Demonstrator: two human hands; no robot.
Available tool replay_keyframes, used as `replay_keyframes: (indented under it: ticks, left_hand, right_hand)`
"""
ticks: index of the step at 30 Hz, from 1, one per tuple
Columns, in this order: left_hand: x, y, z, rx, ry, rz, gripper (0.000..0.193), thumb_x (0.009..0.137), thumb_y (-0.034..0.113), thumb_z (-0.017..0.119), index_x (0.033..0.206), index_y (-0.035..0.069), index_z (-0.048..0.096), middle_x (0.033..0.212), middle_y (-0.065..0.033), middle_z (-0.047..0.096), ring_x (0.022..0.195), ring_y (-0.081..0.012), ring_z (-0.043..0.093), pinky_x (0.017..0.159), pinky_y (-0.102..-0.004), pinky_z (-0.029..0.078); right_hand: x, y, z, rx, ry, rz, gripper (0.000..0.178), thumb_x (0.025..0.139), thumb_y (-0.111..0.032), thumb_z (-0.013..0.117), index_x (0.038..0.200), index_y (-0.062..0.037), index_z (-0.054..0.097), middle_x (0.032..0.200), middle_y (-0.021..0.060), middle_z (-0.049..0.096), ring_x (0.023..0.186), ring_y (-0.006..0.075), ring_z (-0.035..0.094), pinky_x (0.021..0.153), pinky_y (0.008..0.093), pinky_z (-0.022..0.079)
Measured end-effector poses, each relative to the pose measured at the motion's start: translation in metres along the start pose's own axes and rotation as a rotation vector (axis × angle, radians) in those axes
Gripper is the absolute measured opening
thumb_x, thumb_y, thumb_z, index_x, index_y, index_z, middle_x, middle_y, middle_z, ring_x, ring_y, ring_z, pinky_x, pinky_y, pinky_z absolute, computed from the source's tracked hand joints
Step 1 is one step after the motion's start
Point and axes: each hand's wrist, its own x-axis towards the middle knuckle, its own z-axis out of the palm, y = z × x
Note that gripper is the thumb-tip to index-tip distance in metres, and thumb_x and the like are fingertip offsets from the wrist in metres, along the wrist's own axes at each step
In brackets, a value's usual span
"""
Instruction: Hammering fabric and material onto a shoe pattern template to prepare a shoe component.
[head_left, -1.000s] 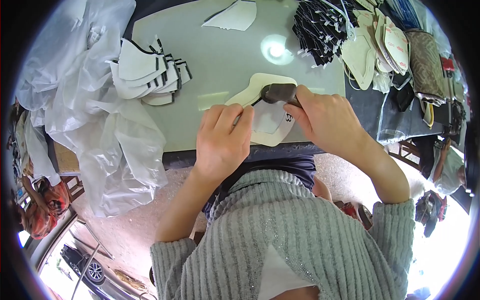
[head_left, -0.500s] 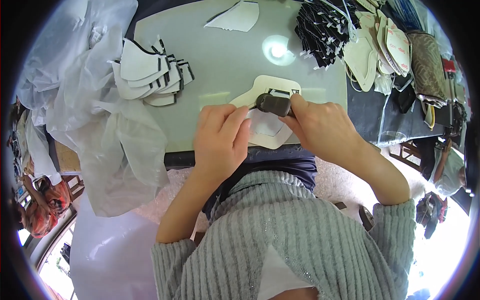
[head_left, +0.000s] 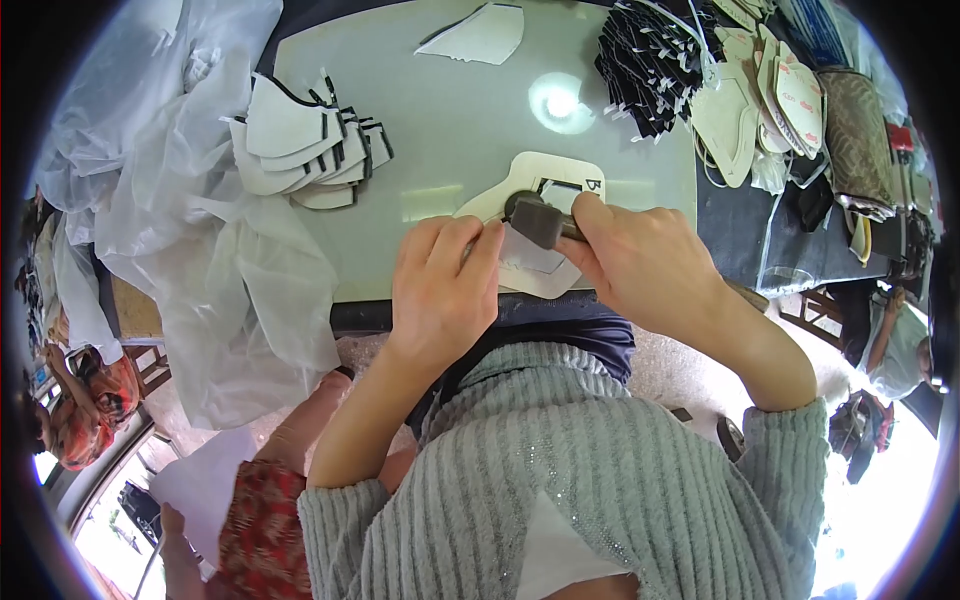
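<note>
On the table's near side lies a cream flat template [head_left: 545,170] with a white, dark-edged piece [head_left: 535,252] on it. My right hand [head_left: 655,250] is closed round the short handle of a small dark hammer [head_left: 538,220]. The hammer's round face sits over the dark edge of the white piece. My left hand [head_left: 445,275] is at the left side of the template, its fingertips pinched down at the piece beside the hammer head. What lies under those fingertips is mostly hidden.
White pieces with black edging [head_left: 300,140] are stacked at the left, beside a crumpled clear plastic sheet [head_left: 220,270]. One white piece [head_left: 475,35] lies at the far edge. Black strips [head_left: 650,70] and cream templates [head_left: 725,120] are heaped at right. Behind my left arm is a person's patterned red garment [head_left: 265,525].
The hammer head has tilted and shifted slightly left and down, uncovering more of the template's right corner. A person in red patterned clothing has come into view at lower left.
</note>
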Motion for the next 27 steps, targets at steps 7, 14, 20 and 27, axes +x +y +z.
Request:
replay_keyframes:
  ticks: [7,14,20,27]
  left_hand:
    - [-0.004,0.000,-0.002,-0.109,0.065,-0.138,0.023,0.076,0.000,0.071,0.099,0.002,0.068,0.094,-0.0078,0.060,0.083,-0.0267,0.058,0.071,-0.0358,0.048]
    - [-0.014,0.003,0.000,0.125,0.065,-0.032,0.025,0.074,0.005,0.073,0.099,0.001,0.068,0.096,-0.0058,0.060,0.086,-0.0246,0.058,0.074,-0.0373,0.048]
    - [-0.005,0.009,-0.006,0.171,0.002,-0.002,0.022,0.077,0.006,0.069,0.097,-0.002,0.067,0.095,-0.0067,0.058,0.086,-0.0238,0.058,0.075,-0.0376,0.048]
    - [-0.007,0.010,-0.005,0.192,0.006,-0.018,0.021,0.077,0.007,0.070,0.096,-0.001,0.067,0.095,-0.0071,0.058,0.085,-0.0245,0.058,0.074,-0.0370,0.048]
  right_hand:
    - [0.001,-0.002,0.002,-0.033,-0.012,0.025,0.035,0.096,-0.033,0.057,0.083,-0.0018,0.049,0.059,0.0126,0.062,0.054,0.0331,0.064,0.048,0.0419,0.050]
    - [0.002,-0.001,0.001,-0.010,-0.015,0.026,0.034,0.096,-0.032,0.058,0.083,-0.0023,0.049,0.060,0.0129,0.062,0.053,0.0328,0.064,0.047,0.0427,0.050]
    - [0.000,-0.011,-0.005,0.105,0.132,-0.069,0.033,0.096,-0.032,0.058,0.084,-0.0026,0.049,0.059,0.0125,0.061,0.050,0.0325,0.062,0.046,0.0426,0.049]
    - [0.005,-0.008,-0.001,0.032,0.028,-0.007,0.033,0.097,-0.032,0.057,0.084,-0.0027,0.047,0.058,0.0131,0.061,0.051,0.0332,0.063,0.047,0.0426,0.049]
